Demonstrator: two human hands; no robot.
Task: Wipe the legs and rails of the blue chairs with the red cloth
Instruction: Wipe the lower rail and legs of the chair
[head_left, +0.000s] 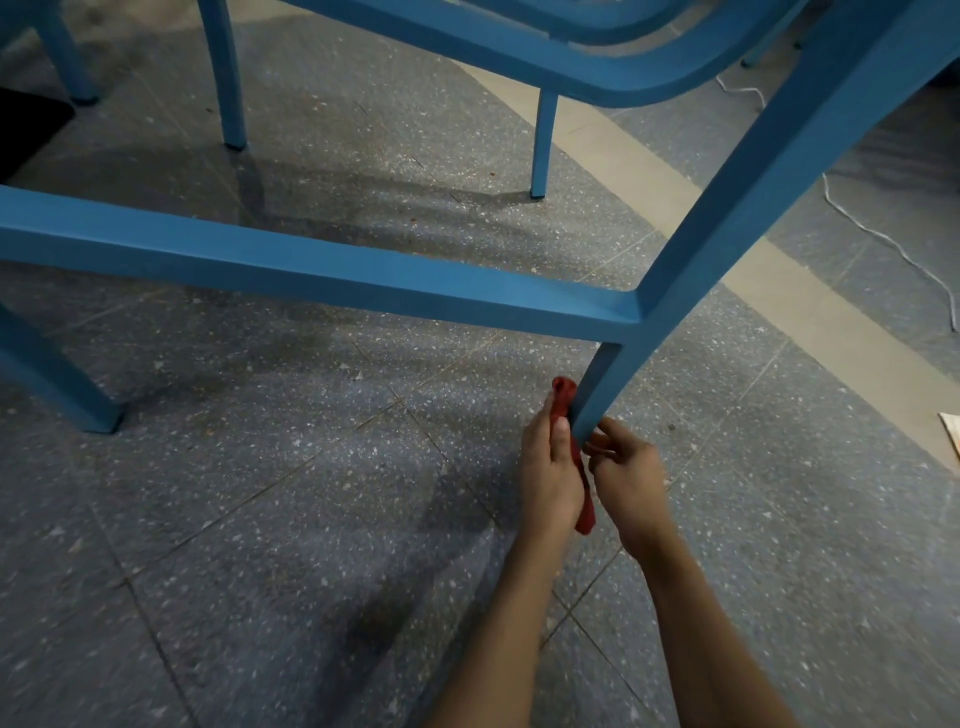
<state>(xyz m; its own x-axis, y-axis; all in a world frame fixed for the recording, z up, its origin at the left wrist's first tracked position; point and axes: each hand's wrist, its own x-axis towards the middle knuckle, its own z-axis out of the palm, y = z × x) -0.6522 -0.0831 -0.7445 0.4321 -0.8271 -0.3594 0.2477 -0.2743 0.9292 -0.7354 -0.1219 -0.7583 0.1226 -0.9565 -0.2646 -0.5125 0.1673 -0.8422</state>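
A blue chair leg (737, 218) slants down from the upper right to the floor near the middle. A long blue rail (291, 260) joins it from the left. The red cloth (563, 397) is wrapped against the foot of this leg, and a strip of it hangs down between my hands. My left hand (550, 467) holds the cloth against the leg's left side. My right hand (628, 473) grips the leg's foot and the cloth from the right, fingers curled.
More blue chair legs stand at the left (62, 384), upper left (228, 78) and centre back (543, 145). A white cord (883, 239) trails over the speckled floor at the right. A pale floor strip (649, 156) runs diagonally. Something pale (950, 431) lies at the right edge.
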